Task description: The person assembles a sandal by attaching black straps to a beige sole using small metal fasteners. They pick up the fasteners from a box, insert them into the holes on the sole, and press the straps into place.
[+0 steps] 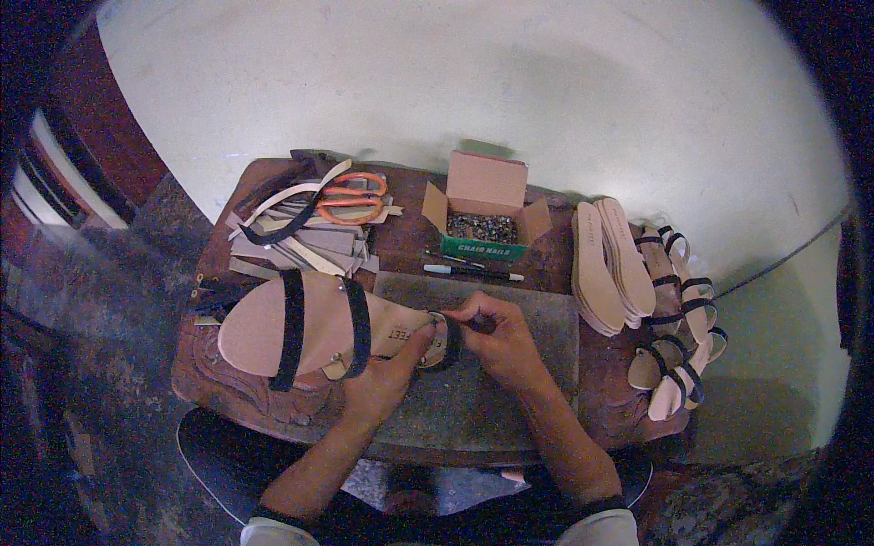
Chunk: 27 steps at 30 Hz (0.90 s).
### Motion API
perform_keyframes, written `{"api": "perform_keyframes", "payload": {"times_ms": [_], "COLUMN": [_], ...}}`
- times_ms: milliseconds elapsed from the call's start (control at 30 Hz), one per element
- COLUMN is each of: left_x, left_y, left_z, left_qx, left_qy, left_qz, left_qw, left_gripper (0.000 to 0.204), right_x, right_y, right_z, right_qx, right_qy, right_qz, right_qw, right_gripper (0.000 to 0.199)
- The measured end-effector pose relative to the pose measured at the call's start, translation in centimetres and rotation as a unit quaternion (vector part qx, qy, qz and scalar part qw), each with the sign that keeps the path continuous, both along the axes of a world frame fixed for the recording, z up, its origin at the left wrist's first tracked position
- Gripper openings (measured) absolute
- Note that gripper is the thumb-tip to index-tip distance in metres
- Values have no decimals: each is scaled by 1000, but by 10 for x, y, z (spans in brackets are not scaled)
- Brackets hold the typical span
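A sandal (320, 314) with a beige footbed and black straps lies sideways over the bench, its toe end to the left. Two black straps cross its front, and another curves round the heel on the right. My left hand (382, 380) grips the sandal near the heel, thumb on top of the footbed. At the heel end, my right hand (501, 341) is closed, thumb and fingertips pinched at the black heel strap (449, 344). Anything small between those fingertips is hidden. Beneath both hands is a dark grey mat (537, 400).
Orange-handled scissors (353, 218) rest on cut strips (305, 244) at back left. An open box of small nails (482, 247) stands at the back, a marker (473, 272) before it. Stacked beige soles (596, 264) and several strapped sandals (675, 382) occupy the right side.
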<state>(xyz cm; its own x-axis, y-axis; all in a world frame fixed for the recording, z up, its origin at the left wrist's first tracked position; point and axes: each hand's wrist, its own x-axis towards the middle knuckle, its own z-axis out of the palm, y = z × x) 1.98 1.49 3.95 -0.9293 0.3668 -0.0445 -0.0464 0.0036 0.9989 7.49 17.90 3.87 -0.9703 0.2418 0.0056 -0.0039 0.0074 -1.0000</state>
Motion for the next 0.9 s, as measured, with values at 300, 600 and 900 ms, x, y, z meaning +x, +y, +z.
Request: {"api": "perform_keyframes", "payload": {"times_ms": [300, 600, 900], "left_x": [0, -2, 0], "left_y": [1, -2, 0], "left_z": [-4, 10, 18], "left_qx": [-48, -103, -97], "left_qy": [-4, -33, -34], "left_qz": [-6, -26, -35], "left_qw": [999, 994, 994], "left_gripper": [22, 15, 14], "right_x": [0, -2, -3], "right_y": [0, -4, -4], "right_z": [-3, 1, -3], "right_qx": [5, -33, 14], "right_qy": [9, -14, 14], "right_qz": [1, -3, -13], "right_qw": [1000, 999, 1000], "right_gripper": [9, 6, 6]}}
